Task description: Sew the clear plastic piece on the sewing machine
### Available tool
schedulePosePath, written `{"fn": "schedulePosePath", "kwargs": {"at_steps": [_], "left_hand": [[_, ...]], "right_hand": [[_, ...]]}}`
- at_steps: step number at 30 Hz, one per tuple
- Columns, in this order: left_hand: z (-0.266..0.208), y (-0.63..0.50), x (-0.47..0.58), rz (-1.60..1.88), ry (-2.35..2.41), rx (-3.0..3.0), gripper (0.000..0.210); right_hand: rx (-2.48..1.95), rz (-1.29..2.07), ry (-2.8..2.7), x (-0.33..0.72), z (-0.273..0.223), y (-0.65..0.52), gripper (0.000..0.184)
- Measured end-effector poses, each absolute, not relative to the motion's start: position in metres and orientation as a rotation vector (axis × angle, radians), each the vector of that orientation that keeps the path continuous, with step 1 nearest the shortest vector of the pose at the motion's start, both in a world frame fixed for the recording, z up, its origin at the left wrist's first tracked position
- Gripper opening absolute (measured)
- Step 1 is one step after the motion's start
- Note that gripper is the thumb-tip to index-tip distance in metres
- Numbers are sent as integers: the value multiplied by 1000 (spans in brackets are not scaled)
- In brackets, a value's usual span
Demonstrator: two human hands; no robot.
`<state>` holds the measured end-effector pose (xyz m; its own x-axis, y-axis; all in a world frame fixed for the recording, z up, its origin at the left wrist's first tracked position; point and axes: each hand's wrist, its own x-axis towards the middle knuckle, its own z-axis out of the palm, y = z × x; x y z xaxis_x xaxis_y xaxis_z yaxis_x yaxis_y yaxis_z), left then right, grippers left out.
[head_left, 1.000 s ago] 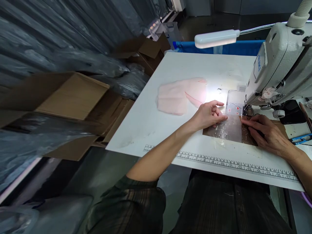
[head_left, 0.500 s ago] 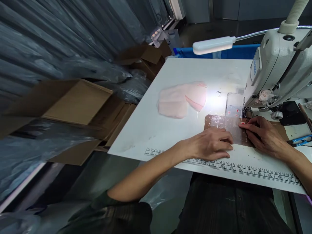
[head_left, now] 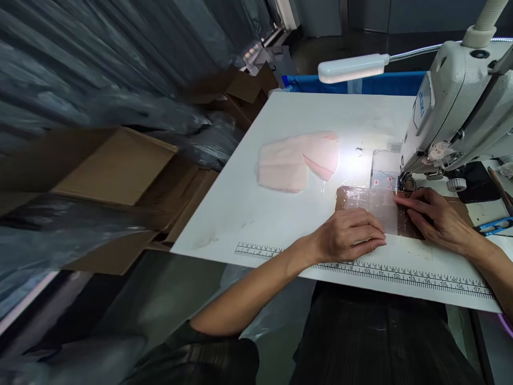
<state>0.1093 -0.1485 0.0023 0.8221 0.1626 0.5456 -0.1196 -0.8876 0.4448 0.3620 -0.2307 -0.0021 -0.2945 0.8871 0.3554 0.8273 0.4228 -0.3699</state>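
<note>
Under the presser foot of the white sewing machine [head_left: 443, 107] lies a flat brown piece [head_left: 407, 227] with a clear plastic sheet [head_left: 371, 202] over its left part. My left hand [head_left: 352, 233] rests palm down at the near edge of the plastic, fingers bent and thumb apart, covering a corner. My right hand [head_left: 436, 219] lies on the brown piece just right of the plastic. Its forefinger is stretched toward the presser foot and its thumb is spread. Small red marks show on a clear guide plate [head_left: 382, 168] beside the needle.
A pink cut fabric piece [head_left: 294, 160] lies left on the white table, with a printed ruler [head_left: 401, 275] along the front edge. A lamp [head_left: 352, 68] hangs above. Blue thread snips [head_left: 495, 226] and a black object [head_left: 473, 183] sit at right. Cardboard boxes [head_left: 116, 166] stand left.
The brown piece with its plastic has shifted slightly under the foot, and a red mark by my right fingertip is no longer visible. My left fingers have drawn a little closer together.
</note>
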Motion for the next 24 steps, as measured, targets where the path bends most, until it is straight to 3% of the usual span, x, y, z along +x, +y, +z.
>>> {"fn": "schedulePosePath", "kwargs": {"at_steps": [24], "left_hand": [[-7,-154,111,934,-35,2874,11]], "right_hand": [[-1440,124,-2172,359,-5,-232,35]]}}
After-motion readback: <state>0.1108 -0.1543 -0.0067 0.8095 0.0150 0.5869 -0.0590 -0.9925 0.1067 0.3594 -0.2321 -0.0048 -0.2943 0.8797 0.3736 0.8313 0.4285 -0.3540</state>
